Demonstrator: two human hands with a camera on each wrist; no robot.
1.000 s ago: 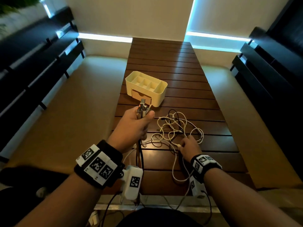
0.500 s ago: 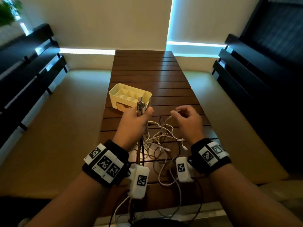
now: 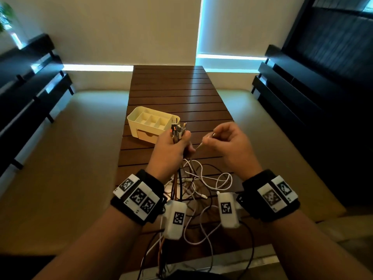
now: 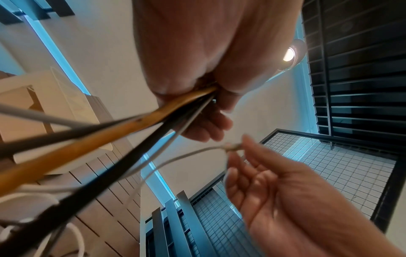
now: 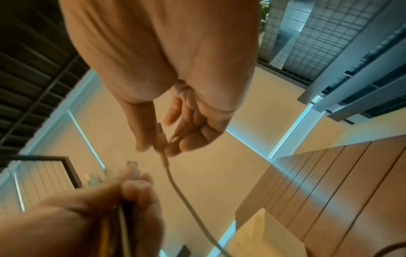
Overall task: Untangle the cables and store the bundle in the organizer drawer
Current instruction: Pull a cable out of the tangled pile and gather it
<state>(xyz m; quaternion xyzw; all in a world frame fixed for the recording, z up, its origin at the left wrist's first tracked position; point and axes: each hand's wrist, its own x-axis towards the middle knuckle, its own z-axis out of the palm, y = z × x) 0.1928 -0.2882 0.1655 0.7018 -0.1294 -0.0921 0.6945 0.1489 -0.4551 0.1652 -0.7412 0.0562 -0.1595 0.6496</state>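
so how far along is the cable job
Partly done: the left hand grips several gathered cable ends. In hand: the right hand pinches one white cable's plug. Left: loose loops lie tangled on the table; the organizer drawer looks shut.

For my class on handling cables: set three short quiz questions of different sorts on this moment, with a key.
1. True or false: the drawer of the organizer is closed.
2. Which hand holds several cable ends in one grip? A) left hand B) right hand C) neither
3. Fill in: the right hand pinches the end of a single ___ cable.

Key
1. True; its front sits flush with the organizer's body.
2. A; the bundle of plugs sticks up out of the left fist.
3. White; it hangs from the fingertips, apart from the tangle on the table.
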